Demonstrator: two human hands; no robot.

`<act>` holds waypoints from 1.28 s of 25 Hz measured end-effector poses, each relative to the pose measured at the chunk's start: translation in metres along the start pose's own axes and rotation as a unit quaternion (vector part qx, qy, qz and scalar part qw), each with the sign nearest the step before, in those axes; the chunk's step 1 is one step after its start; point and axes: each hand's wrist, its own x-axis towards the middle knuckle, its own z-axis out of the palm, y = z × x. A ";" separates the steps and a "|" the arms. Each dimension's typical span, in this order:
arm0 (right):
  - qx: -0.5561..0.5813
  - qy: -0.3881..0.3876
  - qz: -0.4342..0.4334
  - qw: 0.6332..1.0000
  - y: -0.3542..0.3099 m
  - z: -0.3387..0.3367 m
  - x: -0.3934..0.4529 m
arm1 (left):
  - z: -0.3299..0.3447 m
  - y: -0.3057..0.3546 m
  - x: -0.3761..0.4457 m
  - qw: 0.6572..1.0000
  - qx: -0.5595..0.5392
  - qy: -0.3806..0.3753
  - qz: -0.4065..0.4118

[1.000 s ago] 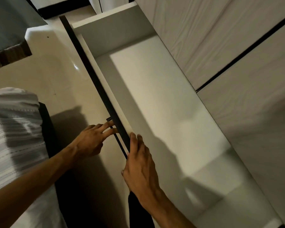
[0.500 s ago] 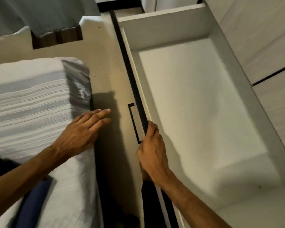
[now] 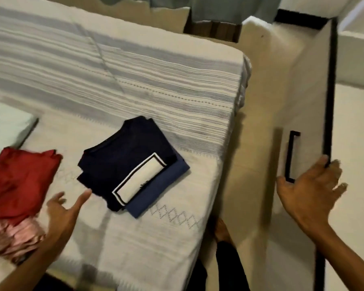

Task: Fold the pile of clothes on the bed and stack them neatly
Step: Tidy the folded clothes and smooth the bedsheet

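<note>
Two folded navy garments (image 3: 132, 164) lie stacked near the bed (image 3: 177, 85) edge, left hand (image 3: 61, 213) spread just beside them, right hand (image 3: 311, 187) spread, resting on the drawer front (image 3: 303, 101); best slide flat palms under both layers, lifting level so folds hold.

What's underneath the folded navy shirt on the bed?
A folded blue garment lies under the navy shirt, showing along its right and lower edges. Below both is the striped bedspread. Most of the blue piece is covered, so its type can't be told.
</note>
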 end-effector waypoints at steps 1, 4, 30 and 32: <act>-0.013 -0.010 -0.062 0.998 -0.030 0.008 -0.005 | 0.007 -0.016 -0.001 0.992 -0.072 -0.051 -0.093; 0.187 -0.240 -0.150 0.941 -0.164 0.045 -0.024 | 0.027 -0.031 0.002 0.961 -0.166 -0.147 -0.164; 0.556 -0.127 0.088 0.817 0.105 -0.177 0.114 | 0.310 0.436 -0.296 0.811 0.106 -0.415 0.398; 0.582 -0.125 0.168 0.785 0.172 -0.149 0.127 | 0.402 0.455 -0.335 0.750 0.190 -0.433 0.462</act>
